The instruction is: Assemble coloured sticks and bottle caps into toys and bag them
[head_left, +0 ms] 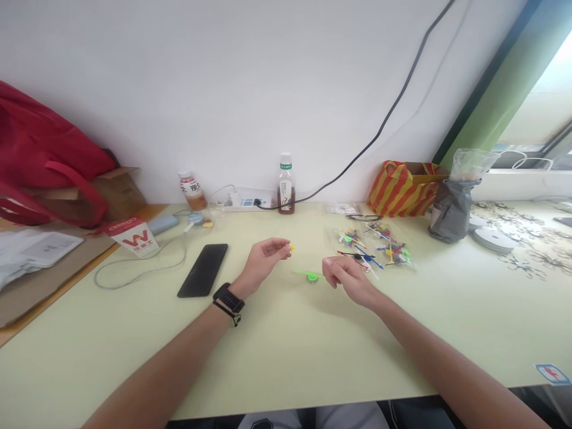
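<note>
Between the thumb and fingertips of my left hand (268, 257) is a small yellow plastic piece (292, 248), too small to name. To its right, a bright green spinner arrow (311, 277) shows a long thin bar with a round hub in the middle. My right hand (346, 277) is closed at the right end of this bar, and its fingers hide that end. Behind my right hand lie a black spinner arrow (356, 256) and several other coloured plastic pieces. Clear bags of coloured pieces (397, 253) rest beside them.
A black phone (203, 270) lies left of my left hand. By the wall stand a dark drink bottle (286, 185), another bottle (193, 192) and a striped bag (404, 187). A grey bag (451, 211) and white discs (494, 239) are at the right. A black cable (379, 128) hangs down the wall.
</note>
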`<move>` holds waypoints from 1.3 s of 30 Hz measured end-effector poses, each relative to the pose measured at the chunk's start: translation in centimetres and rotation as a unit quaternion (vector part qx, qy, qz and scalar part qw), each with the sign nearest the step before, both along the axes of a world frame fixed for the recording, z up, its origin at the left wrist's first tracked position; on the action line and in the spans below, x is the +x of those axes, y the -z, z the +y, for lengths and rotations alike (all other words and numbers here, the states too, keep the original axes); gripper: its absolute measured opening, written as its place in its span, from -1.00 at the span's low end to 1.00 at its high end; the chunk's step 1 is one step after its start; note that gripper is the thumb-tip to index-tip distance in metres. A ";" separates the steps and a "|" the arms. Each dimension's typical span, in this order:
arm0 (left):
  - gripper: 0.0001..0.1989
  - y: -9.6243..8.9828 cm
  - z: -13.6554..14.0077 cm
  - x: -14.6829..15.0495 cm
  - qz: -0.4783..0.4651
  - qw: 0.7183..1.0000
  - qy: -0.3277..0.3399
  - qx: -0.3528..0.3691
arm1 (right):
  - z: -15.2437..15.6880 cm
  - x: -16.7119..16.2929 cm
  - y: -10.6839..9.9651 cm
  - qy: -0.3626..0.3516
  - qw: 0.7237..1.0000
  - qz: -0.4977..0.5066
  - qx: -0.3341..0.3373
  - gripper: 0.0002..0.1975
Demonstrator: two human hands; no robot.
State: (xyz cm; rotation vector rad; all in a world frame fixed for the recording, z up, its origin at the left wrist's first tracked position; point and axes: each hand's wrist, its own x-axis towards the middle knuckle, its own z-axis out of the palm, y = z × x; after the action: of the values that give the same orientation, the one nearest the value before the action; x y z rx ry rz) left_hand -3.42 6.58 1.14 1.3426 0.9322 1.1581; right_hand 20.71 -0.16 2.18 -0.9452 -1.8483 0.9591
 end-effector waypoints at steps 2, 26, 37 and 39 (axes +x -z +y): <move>-0.62 0.6 0.1 0.0 0.002 1.000 0.005 -0.010 | -0.1 0.0 0.0 -0.001 1.000 -0.001 -0.003 -0.34; -0.63 1.3 -0.2 0.2 0.008 0.999 0.033 -0.014 | 0.2 0.3 -0.1 0.033 0.999 -0.033 0.012 -0.36; -0.64 0.4 -0.7 0.8 -0.026 0.999 -0.013 0.022 | 0.7 -0.8 2.7 0.147 0.967 -0.204 0.041 -0.85; -0.64 0.3 -0.7 0.8 -0.033 0.999 -0.018 0.022 | 0.5 -1.1 2.8 0.117 0.973 -0.193 0.039 -0.92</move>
State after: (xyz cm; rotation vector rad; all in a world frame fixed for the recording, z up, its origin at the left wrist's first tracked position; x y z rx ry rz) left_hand -2.66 5.89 0.86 1.3192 0.8910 1.2492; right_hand 19.63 0.36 -0.66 -1.3400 -2.0148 0.5821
